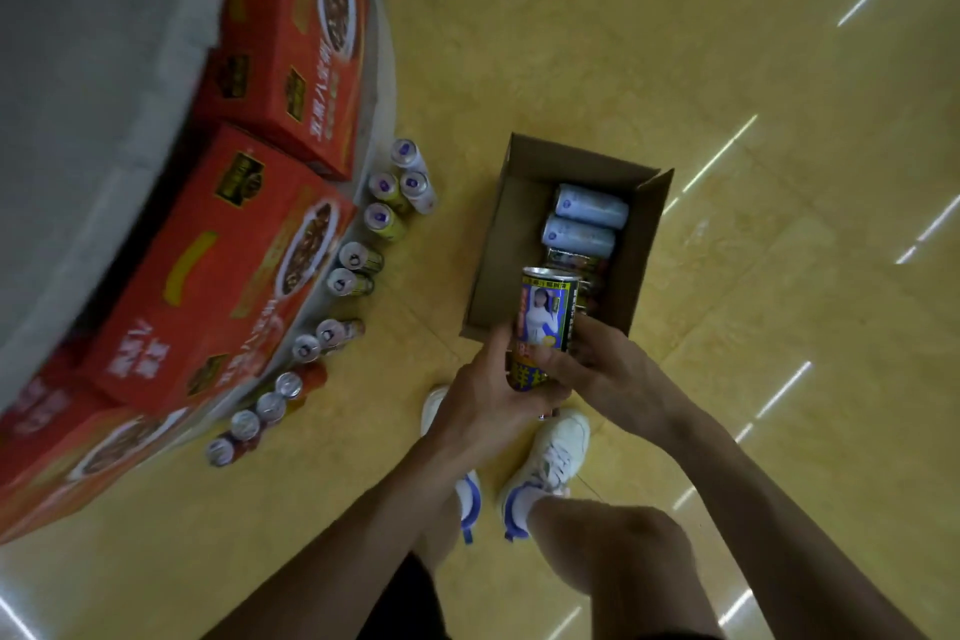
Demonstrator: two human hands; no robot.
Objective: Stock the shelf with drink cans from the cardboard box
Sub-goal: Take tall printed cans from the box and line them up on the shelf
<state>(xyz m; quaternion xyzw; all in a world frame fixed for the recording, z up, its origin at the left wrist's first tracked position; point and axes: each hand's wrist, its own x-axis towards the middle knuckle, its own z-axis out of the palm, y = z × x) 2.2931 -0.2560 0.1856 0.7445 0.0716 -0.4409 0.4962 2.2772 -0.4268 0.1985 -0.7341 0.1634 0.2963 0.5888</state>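
Observation:
An open cardboard box [524, 224] stands on the floor in front of me. Two pale blue cans [589, 218] lie on their sides inside it, with darker cans partly hidden below them. Both my hands hold one dark green and yellow can [545, 317] with a picture label, just above the box's near edge. My left hand [488, 395] grips its lower part from the left. My right hand [602, 369] wraps it from the right. A curved row of several upright cans [353, 276] stands along the low shelf edge at the left.
Red cartons [218, 286] with a food picture sit stacked on the low grey shelf [78, 120] at the left. The floor [727, 68] is yellow tile with light streaks. My white and blue shoes [550, 457] stand just behind the box.

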